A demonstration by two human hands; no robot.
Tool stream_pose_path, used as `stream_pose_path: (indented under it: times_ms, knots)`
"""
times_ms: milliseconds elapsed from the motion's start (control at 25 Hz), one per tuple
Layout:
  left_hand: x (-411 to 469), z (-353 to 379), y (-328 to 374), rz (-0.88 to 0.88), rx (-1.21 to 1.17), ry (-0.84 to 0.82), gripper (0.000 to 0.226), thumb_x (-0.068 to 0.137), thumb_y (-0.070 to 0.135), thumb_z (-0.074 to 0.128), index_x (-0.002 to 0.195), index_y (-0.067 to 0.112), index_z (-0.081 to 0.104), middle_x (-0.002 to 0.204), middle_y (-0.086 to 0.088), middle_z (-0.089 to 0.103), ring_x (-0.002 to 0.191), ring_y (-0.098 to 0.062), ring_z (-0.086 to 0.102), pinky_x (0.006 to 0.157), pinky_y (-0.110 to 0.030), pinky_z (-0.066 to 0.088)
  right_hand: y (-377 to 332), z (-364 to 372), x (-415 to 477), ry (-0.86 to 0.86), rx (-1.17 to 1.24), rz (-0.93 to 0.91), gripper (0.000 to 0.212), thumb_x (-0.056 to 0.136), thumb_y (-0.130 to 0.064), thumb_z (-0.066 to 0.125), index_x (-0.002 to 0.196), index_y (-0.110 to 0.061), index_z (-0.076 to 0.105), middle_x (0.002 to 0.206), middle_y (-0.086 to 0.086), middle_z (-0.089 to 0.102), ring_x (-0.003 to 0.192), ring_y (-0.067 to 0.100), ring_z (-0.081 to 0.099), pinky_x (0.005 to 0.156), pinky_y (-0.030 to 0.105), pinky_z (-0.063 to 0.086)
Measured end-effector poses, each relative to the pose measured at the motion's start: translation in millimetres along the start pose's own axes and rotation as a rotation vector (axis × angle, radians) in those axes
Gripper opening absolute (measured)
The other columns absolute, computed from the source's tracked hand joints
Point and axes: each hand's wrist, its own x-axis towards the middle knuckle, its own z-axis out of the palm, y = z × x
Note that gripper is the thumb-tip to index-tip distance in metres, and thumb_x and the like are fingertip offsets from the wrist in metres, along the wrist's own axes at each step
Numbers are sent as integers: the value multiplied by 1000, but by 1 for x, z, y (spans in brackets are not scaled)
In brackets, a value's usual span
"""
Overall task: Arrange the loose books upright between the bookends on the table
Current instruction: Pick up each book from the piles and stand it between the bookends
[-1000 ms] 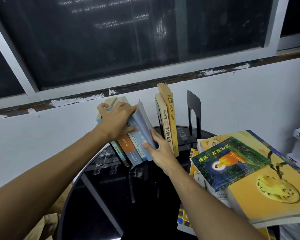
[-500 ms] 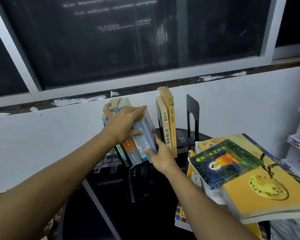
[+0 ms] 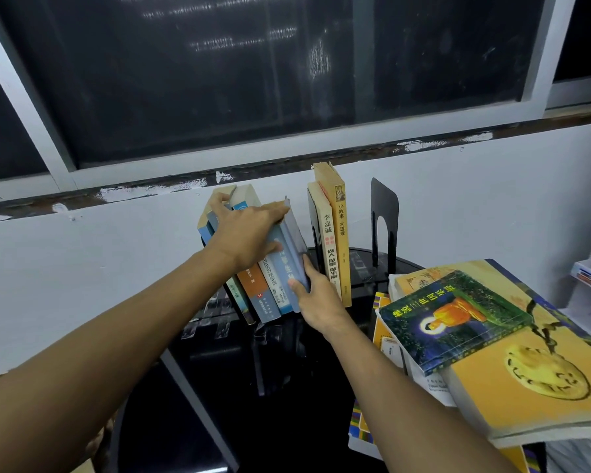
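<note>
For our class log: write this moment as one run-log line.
left hand holds leaning books | right hand grips blue book | flat stack unshelved

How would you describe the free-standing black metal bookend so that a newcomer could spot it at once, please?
Find the round black glass table below the dark window. Near its far edge, right of two upright yellowish books, stands the black metal bookend. It stands alone, showing an arched cut-out, with no book leaning on it.
</note>
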Motion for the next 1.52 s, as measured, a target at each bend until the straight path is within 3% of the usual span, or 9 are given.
stream_pose_path:
  times_ms: [160,320,440,680,800,960,1120,1320,1520]
  knots:
    - [0,10,-2,10,46,-1,62,93,46,64,148,32,38,139,3,62,123,-27,61,102,-52,12,3,1,3,5,-10,5,66,108,-28,49,164,-26,14,158,1,43,144,21,42,117,29,29]
    - [-5,10,2,17,33,-24,66,94,42,63,151,28,33,142,1,58,125,-26,59,110,-59,14,-2,3,-2,19,22,24,66,107,-26,50,164,-25,16,161,2,39,145,21,41,122,37,32]
    - [-13,5,7,1,6,-38,68,95,39,60,154,27,29,146,1,54,131,-24,54,112,-62,3,-10,3,-12,21,4,62,69,107,-25,52,163,-14,14,163,7,36,147,24,39,120,32,31]
    - [-33,-11,8,-14,-226,11,72,92,44,63,155,32,30,148,12,49,141,-11,42,115,-56,6,-31,-17,-37,-4,-79,58,67,101,-25,64,157,-9,30,151,6,49,139,25,48,105,24,39]
    - [-43,-25,12,-9,-346,32,71,93,48,63,155,33,32,152,12,46,142,-12,40,116,-53,19,-45,-34,-55,-43,-126,13,69,99,-31,66,156,-14,32,153,3,49,138,22,50,109,29,42]
    - [-56,-39,25,39,-457,47,66,93,45,65,151,26,42,155,4,44,143,-17,41,115,-52,36,-67,-67,-85,-66,-208,-69,63,101,-29,64,155,-15,35,155,2,47,140,20,46,97,19,34]
    - [-70,-50,52,74,-553,36,63,94,43,66,149,25,44,156,0,43,146,-17,34,118,-38,33,-78,-103,-116,-46,-334,-164,73,100,-37,64,160,-17,29,162,1,39,146,20,41,114,31,36]
    - [-76,-55,90,121,-608,-10,63,95,50,63,150,25,44,154,4,44,141,-15,41,110,-29,33,-73,-165,-146,46,-488,-195,67,96,-45,67,154,-23,41,161,-2,41,145,20,42,111,33,38]
    - [-72,-53,119,167,-633,-103,70,91,61,61,149,26,45,155,3,43,142,-15,40,114,-32,32,-53,-218,-163,62,-584,-138,64,92,-48,71,148,-27,49,155,-2,48,143,20,44,110,35,41]
